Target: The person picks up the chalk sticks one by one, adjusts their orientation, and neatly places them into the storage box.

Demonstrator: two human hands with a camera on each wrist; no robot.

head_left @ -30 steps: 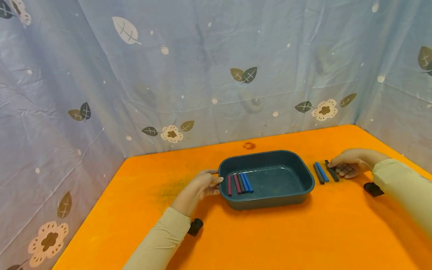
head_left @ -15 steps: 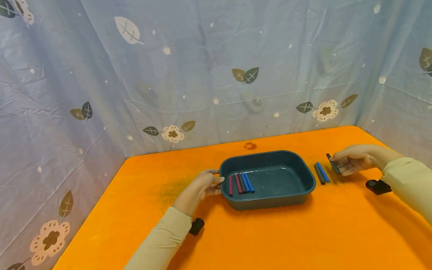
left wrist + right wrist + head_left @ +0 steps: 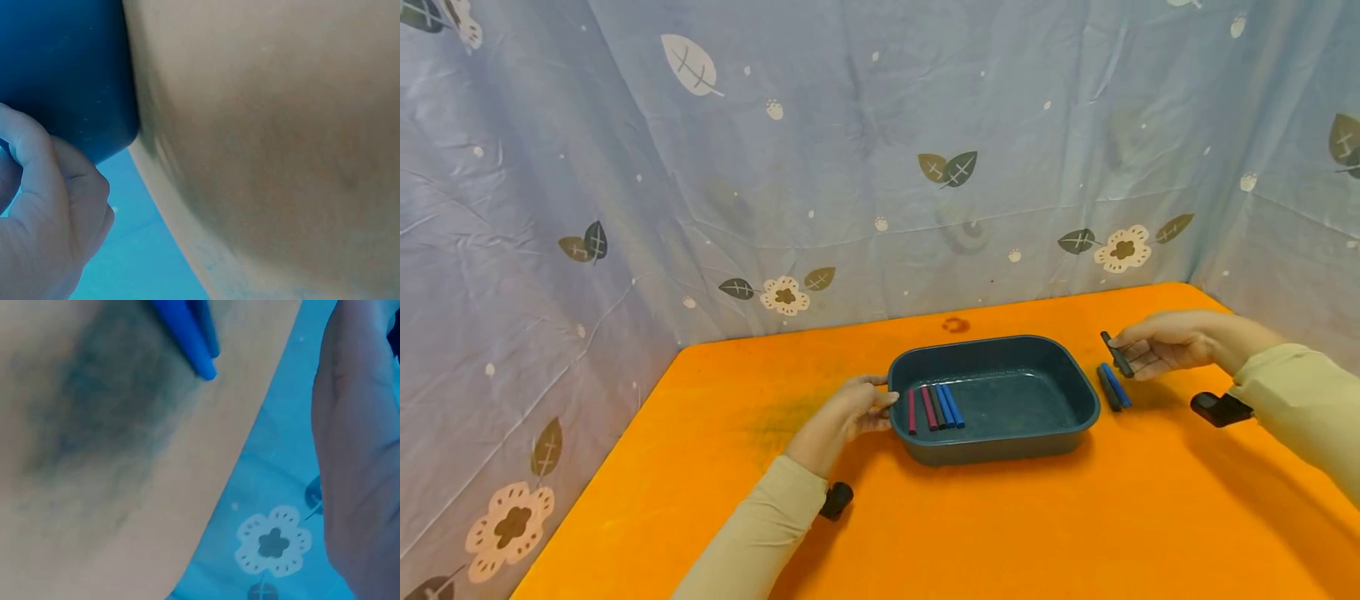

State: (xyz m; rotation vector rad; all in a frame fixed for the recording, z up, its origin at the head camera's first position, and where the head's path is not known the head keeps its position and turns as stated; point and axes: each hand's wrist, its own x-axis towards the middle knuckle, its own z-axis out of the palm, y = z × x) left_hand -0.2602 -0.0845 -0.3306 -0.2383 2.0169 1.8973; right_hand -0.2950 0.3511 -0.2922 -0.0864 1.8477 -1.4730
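In the head view, my right hand (image 3: 1176,340) pinches a short black crayon-like stick (image 3: 1117,355) between thumb and fingers, raised above the table. Just under it lie a dark stick (image 3: 1108,389) and a blue stick (image 3: 1117,386), side by side. My left hand (image 3: 853,408) grips the left rim of a deep dark tray (image 3: 992,450), thumb at the edge; the left wrist view shows its curled fingers against the tray wall (image 3: 75,75). Inside the tray, at its left end, several sticks lie in a row: purple-red sticks (image 3: 929,408), a dark stick (image 3: 938,407) and blue sticks (image 3: 953,406).
An orange-covered table (image 3: 970,525) bears everything, with dark smudges left of the tray and a reddish ring mark (image 3: 956,325) behind it. A patterned curtain (image 3: 850,167) hangs along the back and sides. In the right wrist view, a blue stick (image 3: 184,337) lies near the table edge.
My right hand has picked the black stick up off the table and carried it left, above the two sticks beside the tray. My left hand and the tray stay in place.
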